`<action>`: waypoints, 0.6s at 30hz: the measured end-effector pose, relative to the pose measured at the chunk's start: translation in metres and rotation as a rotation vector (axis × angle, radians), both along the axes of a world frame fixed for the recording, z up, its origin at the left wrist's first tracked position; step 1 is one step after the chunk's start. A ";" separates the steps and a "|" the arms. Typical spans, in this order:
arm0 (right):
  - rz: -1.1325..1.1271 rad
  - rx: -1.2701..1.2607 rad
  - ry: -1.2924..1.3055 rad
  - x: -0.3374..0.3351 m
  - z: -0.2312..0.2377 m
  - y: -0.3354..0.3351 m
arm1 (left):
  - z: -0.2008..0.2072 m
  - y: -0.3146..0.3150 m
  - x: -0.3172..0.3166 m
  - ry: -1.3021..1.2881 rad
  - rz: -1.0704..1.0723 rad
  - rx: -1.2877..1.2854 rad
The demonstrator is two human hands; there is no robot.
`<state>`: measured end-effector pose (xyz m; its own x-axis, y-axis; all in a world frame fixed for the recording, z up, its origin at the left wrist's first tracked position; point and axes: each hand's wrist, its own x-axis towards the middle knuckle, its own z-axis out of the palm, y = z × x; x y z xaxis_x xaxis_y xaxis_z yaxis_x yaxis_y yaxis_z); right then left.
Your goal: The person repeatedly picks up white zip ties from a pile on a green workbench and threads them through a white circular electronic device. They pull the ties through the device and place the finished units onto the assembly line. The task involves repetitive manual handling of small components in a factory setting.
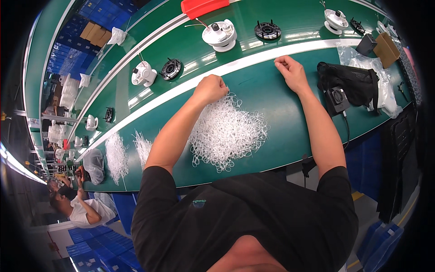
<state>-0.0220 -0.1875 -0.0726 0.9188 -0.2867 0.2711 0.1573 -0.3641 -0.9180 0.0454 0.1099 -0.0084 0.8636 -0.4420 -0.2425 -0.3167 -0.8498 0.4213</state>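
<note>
White loops [229,133] lie in a tangled heap on the green table [285,131], near its front edge; because they interlock, pulling one could drag out others. The left hand [211,89] curls its fingers at the heap's far edge; whether it grips a loop I cannot tell. Its forearm could brush loops loose. The right hand [292,75], well apart, has thumb and fingertips close together, any hold unclear. A small loop dropped over the white rail [253,54] might land beside the white fan part [219,38].

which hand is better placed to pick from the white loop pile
Probably the left hand: it is at the far edge of the white loop pile, while the right hand is off to the right.
</note>
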 end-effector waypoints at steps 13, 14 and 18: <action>0.005 -0.042 -0.039 -0.001 -0.011 -0.002 | 0.021 0.037 0.005 0.598 0.134 -0.964; 0.011 -0.041 -0.076 0.003 -0.012 -0.005 | 0.027 0.041 0.002 0.659 0.164 -1.045; 0.012 -0.043 -0.058 -0.002 -0.007 -0.002 | 0.027 0.077 0.014 0.514 0.280 -1.339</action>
